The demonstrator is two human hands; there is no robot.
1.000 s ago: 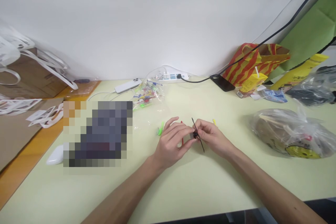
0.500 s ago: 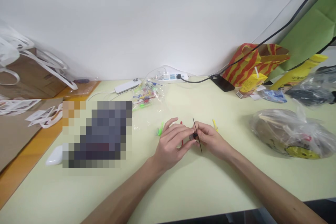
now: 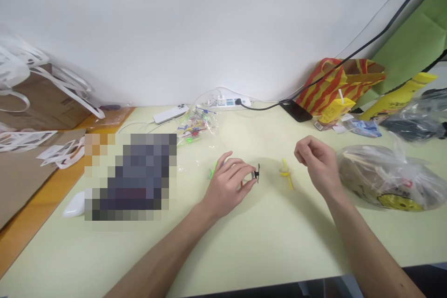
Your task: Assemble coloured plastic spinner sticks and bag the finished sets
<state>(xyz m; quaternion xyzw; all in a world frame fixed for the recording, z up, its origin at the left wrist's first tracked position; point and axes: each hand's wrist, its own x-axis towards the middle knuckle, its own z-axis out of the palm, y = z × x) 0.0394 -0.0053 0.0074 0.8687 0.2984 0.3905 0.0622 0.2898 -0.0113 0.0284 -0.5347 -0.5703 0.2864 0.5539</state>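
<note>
My left hand [image 3: 226, 184] pinches a small black propeller [image 3: 258, 173] on a greyish mount between thumb and fingertips, just above the table. Its thin blade points away from the fingertips. My right hand [image 3: 316, 160] is raised apart from it, fingers curled in, with nothing visible in them. Between the hands, nearer the right one, lies a yellow plastic piece [image 3: 286, 173] with crossing arms. A green piece [image 3: 211, 171] shows just left of my left hand. Part of a red piece [image 3: 241, 184] appears behind the left fingers, mostly hidden.
A clear bag of coloured parts [image 3: 197, 125] lies at the back, near a power strip [image 3: 228, 102] and a white power bank [image 3: 170, 114]. A black phone [image 3: 296, 111] and a drink carton [image 3: 331, 114] sit back right. A filled plastic bag [image 3: 391, 177] stands at right.
My right hand has let go of the propeller and moved right and up. The blade has turned and looks shorter. The yellow piece is now uncovered. My left hand has barely shifted.
</note>
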